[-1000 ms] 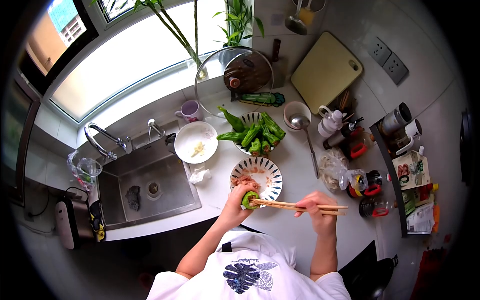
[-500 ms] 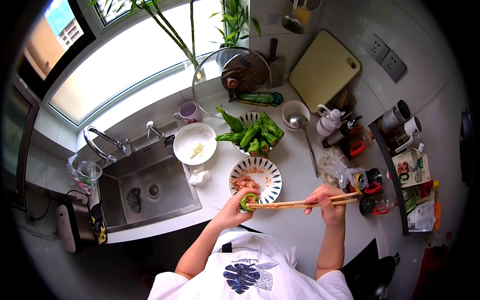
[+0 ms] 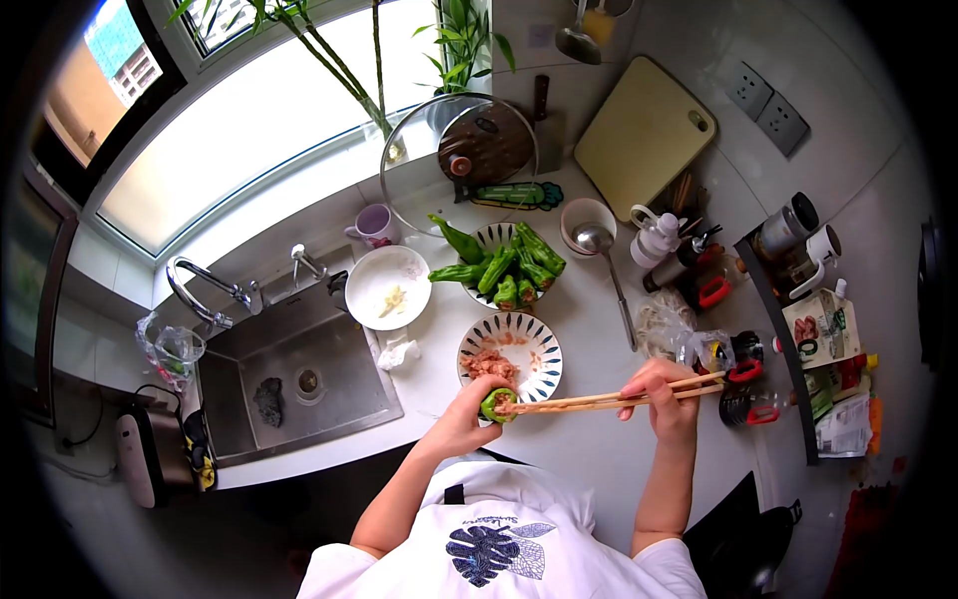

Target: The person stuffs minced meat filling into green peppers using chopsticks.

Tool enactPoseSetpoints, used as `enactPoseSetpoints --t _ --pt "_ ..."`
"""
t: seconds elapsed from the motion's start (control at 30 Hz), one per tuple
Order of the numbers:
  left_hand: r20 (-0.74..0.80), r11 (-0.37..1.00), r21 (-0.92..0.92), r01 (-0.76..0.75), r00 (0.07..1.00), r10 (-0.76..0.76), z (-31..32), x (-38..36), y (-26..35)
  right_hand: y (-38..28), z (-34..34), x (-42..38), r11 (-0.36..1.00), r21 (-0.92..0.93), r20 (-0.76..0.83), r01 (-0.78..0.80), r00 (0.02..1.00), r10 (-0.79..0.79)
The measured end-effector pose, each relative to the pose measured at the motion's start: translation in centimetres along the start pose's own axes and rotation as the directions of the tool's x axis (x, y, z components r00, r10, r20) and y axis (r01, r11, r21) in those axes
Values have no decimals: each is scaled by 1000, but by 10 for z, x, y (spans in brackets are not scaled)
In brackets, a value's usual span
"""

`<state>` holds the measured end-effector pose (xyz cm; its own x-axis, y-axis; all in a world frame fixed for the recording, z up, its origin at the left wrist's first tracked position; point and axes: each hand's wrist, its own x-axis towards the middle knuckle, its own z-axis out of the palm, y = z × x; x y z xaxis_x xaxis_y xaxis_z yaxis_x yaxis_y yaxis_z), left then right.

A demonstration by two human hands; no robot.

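Observation:
My left hand [image 3: 461,417] is closed around a green pepper [image 3: 494,404], its cut end turned to the right with pink minced meat showing in the opening. In my right hand [image 3: 661,394] is a pair of wooden chopsticks [image 3: 589,401], held near the thick ends. Their tips touch the meat at the pepper's mouth. Just beyond my left hand lies a patterned plate [image 3: 545,367] holding a heap of minced meat [image 3: 487,365]. Behind it, several green peppers [image 3: 504,268] are piled on a second patterned plate.
A white plate [image 3: 364,309] with pale chopped pieces stands by the steel sink [image 3: 329,419]. A ladle [image 3: 621,295] rests on a bowl [image 3: 579,215]. Bottles [image 3: 743,404] and a plastic bag [image 3: 667,324] line the right side. A glass lid [image 3: 384,165] leans at the back.
My right hand and the chopsticks' rear ends have shifted slightly to the right and up. The chopstick tips remain at the pepper's opening. My left hand has hardly moved.

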<state>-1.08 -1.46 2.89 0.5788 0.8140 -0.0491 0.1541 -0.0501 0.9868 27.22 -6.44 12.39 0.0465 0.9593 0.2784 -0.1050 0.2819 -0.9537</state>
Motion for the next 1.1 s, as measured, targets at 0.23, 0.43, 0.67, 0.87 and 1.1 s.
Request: enactPoseSetpoints --t 0.23,0.43,0.67,0.87,1.1 --pt "99 976 179 -122 989 105 -5 3 4 14 -2 2 993 -5 9 -120 993 120" --pt "86 994 -103 -28 996 37 -7 -2 0 10 -13 0 982 180 -14 -51 998 55" --pt "187 986 -160 -35 980 65 -6 1 2 20 -1 1 982 149 69 -118 992 109" --pt "175 972 -222 76 984 -37 -5 -1 5 22 3 4 980 132 -36 -147 988 153" --pt "162 966 -250 60 987 -19 -2 4 -3 26 4 3 986 98 -89 -132 986 140"
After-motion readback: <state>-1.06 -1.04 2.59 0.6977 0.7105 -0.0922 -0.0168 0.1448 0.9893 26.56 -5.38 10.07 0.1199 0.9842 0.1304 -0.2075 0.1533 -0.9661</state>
